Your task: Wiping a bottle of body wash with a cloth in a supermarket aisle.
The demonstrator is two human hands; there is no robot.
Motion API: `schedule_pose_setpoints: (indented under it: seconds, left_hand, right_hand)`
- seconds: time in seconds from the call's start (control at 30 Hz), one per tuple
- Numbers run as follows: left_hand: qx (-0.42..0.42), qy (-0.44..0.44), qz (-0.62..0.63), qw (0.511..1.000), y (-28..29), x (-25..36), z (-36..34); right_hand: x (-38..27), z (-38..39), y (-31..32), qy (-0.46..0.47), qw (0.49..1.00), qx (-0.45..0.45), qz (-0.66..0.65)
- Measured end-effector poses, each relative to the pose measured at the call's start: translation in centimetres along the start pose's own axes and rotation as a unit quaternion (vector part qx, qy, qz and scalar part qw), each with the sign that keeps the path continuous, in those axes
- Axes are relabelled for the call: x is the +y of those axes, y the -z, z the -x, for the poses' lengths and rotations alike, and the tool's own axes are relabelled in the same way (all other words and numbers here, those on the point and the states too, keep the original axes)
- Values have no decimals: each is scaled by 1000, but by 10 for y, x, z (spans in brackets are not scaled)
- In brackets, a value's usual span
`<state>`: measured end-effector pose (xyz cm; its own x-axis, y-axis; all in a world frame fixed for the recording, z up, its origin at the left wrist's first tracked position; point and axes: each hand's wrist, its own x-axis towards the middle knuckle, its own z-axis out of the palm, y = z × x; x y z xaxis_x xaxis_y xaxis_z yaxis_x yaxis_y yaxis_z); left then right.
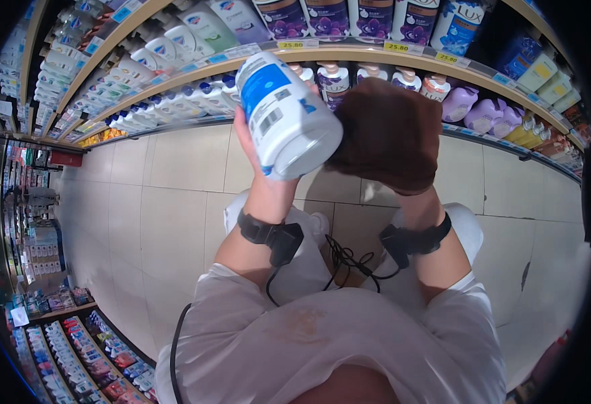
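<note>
My left hand (244, 137) is closed around a large white bottle (289, 124) with a blue and white label and a barcode. The bottle is tilted, its round base facing me. Only the edge of the thumb side and some fingertips of that hand show. A dark brown cloth (390, 135) covers my right hand down to the wrist, hiding all its fingers. The cloth sits close beside the right side of the bottle; whether it touches cannot be made out. Both hands are raised in front of the shelves.
Ahead, a curved-looking shelf (349, 55) carries purple pump bottles (327, 19), with lilac bottles (487, 116) lower right. White bottles (194, 101) line the left shelves. Pale floor tiles (174, 215) lie below. Black cables (349, 259) hang from wristbands between my knees. Another stocked rack (73, 357) stands lower left.
</note>
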<state>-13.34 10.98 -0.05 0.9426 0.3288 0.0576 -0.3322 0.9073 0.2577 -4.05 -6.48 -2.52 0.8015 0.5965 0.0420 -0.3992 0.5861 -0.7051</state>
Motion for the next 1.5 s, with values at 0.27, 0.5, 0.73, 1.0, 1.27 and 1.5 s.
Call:
schedule_pose_setpoints:
  seconds: [0.27,0.5,0.73,1.0,1.27,1.5]
  left_hand:
    - [91,-33,-79,992,7,-19,-13]
    - [106,-299,-314,895,8,-40,-16]
    - [-61,-310,-444,838,1,-55,-5]
    - [6,-359,-364,859,-13,-58,-15]
    - [13,-169,-220,961,2,-77,-6]
    - [67,-229,-252,938,-28,-68,-10]
  right_hand:
    - [62,-5,-14,132,956,72,253]
    - [53,-20,-49,104,979,158,-72]
    - [-12,11,-68,234,870,-80,427]
    - [-3,33,-55,193,848,-3,494]
    - [-11,-3,-8,179,976,21,124]
    - [29,20,-35,366,717,170,569]
